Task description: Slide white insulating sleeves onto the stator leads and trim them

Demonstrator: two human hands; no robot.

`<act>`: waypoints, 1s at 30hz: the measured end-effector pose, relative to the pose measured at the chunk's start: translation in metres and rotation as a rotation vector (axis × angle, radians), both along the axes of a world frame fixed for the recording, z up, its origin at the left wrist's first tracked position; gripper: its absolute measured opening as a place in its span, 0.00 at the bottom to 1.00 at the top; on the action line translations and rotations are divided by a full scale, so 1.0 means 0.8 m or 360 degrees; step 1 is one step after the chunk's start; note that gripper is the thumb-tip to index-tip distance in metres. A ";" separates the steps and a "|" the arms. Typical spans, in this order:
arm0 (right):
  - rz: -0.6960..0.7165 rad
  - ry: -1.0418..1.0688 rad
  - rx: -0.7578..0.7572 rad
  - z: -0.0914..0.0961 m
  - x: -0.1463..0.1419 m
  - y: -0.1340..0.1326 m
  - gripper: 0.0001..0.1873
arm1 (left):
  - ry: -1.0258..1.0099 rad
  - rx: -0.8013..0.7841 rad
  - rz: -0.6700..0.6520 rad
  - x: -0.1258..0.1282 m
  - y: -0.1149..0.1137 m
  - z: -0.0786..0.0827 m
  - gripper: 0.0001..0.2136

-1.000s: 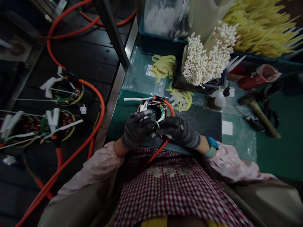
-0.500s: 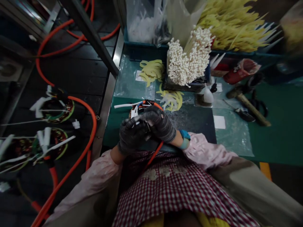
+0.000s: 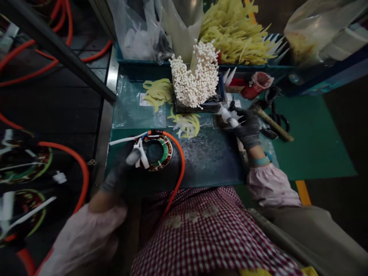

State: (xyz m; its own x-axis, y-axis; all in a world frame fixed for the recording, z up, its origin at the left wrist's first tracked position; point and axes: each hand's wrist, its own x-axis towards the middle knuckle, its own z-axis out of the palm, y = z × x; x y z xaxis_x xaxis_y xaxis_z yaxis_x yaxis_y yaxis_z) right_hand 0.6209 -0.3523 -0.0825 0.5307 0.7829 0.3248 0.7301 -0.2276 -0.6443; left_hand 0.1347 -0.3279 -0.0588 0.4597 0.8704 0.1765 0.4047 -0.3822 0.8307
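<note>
- Head view, looking down at a green table with a darker mat in front of the person and a clear plastic sheet at the back left. It's pretty dim in here.
- Left of the table there's a dark slatted surface, lower down, with a metal bar running across above it.
- Counting: one stator lies flat on the dark mat, near the table's left edge. Two more stators sit on the slatted surface.
- One orange cable loops off the table's stator and down past the checked apron.
- Two gloved hands. The left hand is at the stator's left rim, by a white sleeve. It's so blurred I honestly can't tell if it's gripping anything.
- The right hand is out at the back right with its fingers curled around a small white bottle, well apart from the stator.
- One bundle of white sticks stands upright at the back, with one big pile of yellow strips behind it.
- Two little heaps of yellow curved pieces are on the table.
- One hammer lies just right of the right hand.
</note>
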 end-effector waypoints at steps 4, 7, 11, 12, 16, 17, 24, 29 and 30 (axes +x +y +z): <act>0.0141 -0.0019 -0.0089 0.014 -0.011 0.024 0.12 | -0.0247 -0.0268 0.0060 0.031 0.043 0.008 0.28; 0.0216 0.0004 0.0018 0.043 -0.042 -0.004 0.09 | -0.0198 -0.0189 0.0156 0.037 0.052 0.005 0.22; 0.0653 0.0056 0.0037 0.072 -0.130 -0.076 0.13 | -0.0067 -0.0128 0.0257 0.034 0.054 -0.002 0.19; 0.0881 0.0073 0.0002 0.073 -0.156 -0.093 0.14 | -0.0038 -0.0099 0.0266 0.035 0.050 -0.001 0.19; 0.1059 0.0045 -0.0082 0.054 -0.230 -0.141 0.18 | 0.0036 0.0125 0.0245 0.050 0.004 0.018 0.19; 0.1038 0.0004 -0.0056 0.049 -0.236 -0.148 0.19 | 0.0027 0.0197 0.0213 0.054 -0.011 0.024 0.20; 0.1263 0.0047 -0.0102 0.066 -0.226 -0.161 0.18 | 0.0019 0.0518 0.0120 0.063 -0.070 0.044 0.22; 0.1328 0.0109 -0.0179 0.090 -0.238 -0.147 0.13 | 0.0104 0.0694 0.0160 0.059 -0.078 0.041 0.20; 0.1325 0.0082 -0.0224 0.094 -0.240 -0.145 0.12 | 0.0074 0.0724 0.0148 0.059 -0.078 0.041 0.21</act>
State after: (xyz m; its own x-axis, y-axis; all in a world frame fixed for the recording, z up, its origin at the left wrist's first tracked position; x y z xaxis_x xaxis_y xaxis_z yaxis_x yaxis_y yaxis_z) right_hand 0.4290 -0.4683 -0.0077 -0.2258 0.9562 0.1860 0.6654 0.2909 -0.6875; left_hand 0.1819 -0.3904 -0.0263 0.3998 0.7472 0.5308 0.4871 -0.6638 0.5675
